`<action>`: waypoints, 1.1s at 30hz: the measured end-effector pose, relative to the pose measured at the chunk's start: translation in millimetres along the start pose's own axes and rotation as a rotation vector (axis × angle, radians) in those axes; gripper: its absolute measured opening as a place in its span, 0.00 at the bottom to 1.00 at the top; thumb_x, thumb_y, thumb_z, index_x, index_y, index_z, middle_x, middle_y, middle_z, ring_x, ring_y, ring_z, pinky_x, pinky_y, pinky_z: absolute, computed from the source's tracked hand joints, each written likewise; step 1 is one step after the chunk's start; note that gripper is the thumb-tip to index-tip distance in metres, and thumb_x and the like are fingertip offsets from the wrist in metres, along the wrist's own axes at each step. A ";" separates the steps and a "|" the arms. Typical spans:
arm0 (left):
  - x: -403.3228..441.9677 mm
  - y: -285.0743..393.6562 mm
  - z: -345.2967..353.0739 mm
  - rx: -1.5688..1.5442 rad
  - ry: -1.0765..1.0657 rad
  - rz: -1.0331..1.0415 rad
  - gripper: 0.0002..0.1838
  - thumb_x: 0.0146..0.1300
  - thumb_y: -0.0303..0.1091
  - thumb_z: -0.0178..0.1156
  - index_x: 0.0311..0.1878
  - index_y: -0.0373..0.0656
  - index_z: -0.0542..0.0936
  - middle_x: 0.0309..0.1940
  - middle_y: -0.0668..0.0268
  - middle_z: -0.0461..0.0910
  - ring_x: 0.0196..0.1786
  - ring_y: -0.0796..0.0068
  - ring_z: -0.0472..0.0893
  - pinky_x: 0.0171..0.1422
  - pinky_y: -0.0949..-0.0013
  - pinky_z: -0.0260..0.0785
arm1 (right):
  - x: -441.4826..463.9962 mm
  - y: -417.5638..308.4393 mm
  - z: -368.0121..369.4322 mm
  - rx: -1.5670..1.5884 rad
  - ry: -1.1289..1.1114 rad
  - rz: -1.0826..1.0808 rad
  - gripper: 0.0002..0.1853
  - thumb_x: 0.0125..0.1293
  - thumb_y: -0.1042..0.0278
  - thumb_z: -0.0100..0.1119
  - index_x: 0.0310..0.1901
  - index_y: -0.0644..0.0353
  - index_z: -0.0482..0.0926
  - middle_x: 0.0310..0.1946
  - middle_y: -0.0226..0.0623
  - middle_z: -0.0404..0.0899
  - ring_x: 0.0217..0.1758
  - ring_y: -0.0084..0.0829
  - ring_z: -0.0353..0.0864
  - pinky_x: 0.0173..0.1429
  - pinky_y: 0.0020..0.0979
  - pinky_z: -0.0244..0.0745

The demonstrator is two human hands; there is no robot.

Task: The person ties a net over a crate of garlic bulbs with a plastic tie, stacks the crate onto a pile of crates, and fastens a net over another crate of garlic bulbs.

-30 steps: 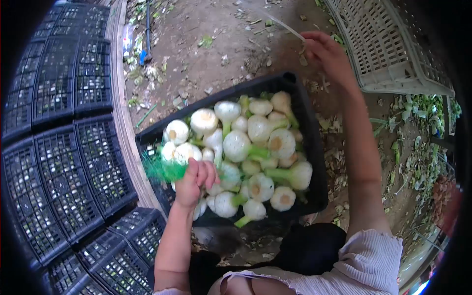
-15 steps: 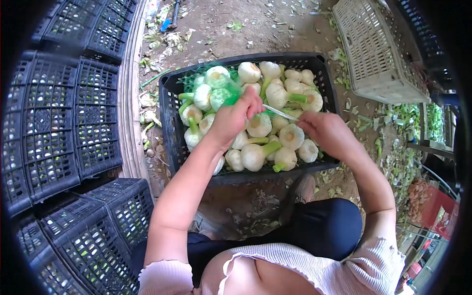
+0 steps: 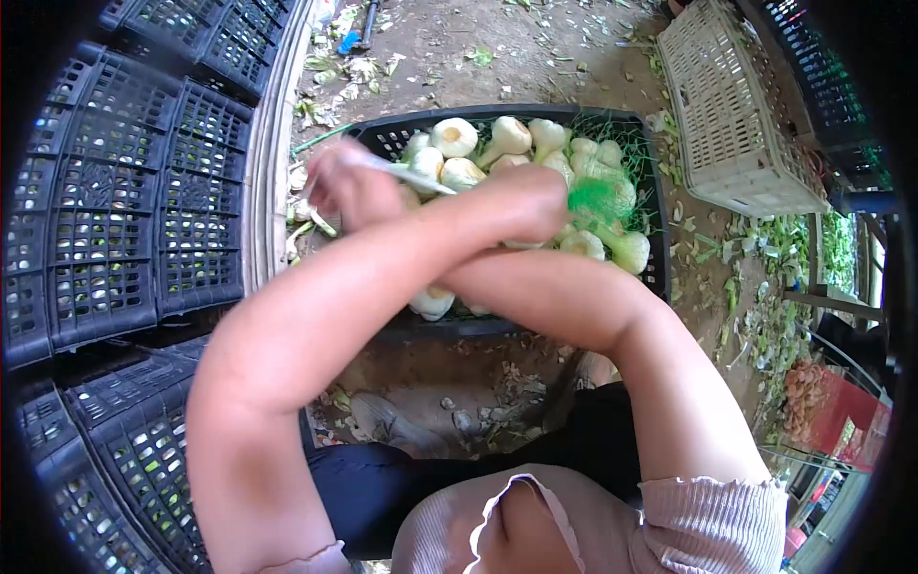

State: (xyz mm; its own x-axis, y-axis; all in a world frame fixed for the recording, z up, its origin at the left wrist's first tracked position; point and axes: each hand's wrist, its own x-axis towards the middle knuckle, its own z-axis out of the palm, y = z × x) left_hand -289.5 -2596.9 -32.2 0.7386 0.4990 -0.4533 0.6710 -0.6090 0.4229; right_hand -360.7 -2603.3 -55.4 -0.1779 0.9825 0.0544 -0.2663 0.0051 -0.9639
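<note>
Several white bulbs with green stems [image 3: 454, 138] lie in a black crate [image 3: 421, 328]. My arms are crossed over it. My left hand [image 3: 537, 203] is closed on green netting [image 3: 595, 197], gathered at the crate's right half and spread over the bulbs there. Blurred by motion, my right hand [image 3: 356, 187] is over the crate's left edge, closed on a thin white strip [image 3: 418, 179] that slants down toward my left forearm. The fingertips of both hands are partly hidden or smeared.
Stacked black crates of bulbs [image 3: 105, 201] stand on the left beside a wooden beam [image 3: 273, 143]. A pale slatted crate [image 3: 722, 124] is at the upper right. Leaf scraps litter the dirt floor [image 3: 440, 53]. Behind the black crate, a shoe [image 3: 595, 368] shows.
My left hand has carried the green netting from the crate's left side to its right. My right hand has swung across to the left with the white strip, and my arms now cross.
</note>
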 end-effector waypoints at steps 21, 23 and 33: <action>3.7 -36.9 56.8 -0.451 0.480 0.465 0.05 0.51 0.32 0.51 0.25 0.43 0.74 0.25 0.64 0.70 0.35 0.67 0.69 0.44 0.67 0.58 | -57.2 -103.0 -228.1 -0.912 -0.423 0.012 0.13 0.49 0.76 0.59 0.39 0.58 0.75 0.33 0.30 0.72 0.33 0.22 0.74 0.38 0.22 0.71; -5.3 -30.5 37.9 -0.906 0.135 0.047 0.18 0.65 0.40 0.40 0.22 0.42 0.70 0.23 0.65 0.66 0.33 0.72 0.66 0.45 0.71 0.57 | -70.9 -80.6 -217.1 -0.753 -0.358 -0.001 0.16 0.46 0.75 0.62 0.40 0.57 0.74 0.33 0.29 0.71 0.35 0.22 0.73 0.37 0.23 0.71; 17.4 -42.7 38.5 -1.473 0.063 -0.020 0.25 0.65 0.50 0.36 0.13 0.48 0.58 0.20 0.70 0.61 0.30 0.77 0.62 0.44 0.75 0.55 | -94.9 -29.3 -182.4 -1.172 -0.210 -0.615 0.08 0.43 0.70 0.55 0.29 0.56 0.73 0.29 0.32 0.66 0.32 0.31 0.70 0.33 0.28 0.69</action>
State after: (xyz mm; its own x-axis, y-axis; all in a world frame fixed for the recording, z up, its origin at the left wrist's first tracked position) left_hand -307.8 -2586.0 -88.4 0.7043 0.5487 -0.4503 0.1116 0.5409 0.8337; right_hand -163.3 -2662.8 -79.8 -0.4923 0.7169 0.4935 0.5899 0.6918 -0.4165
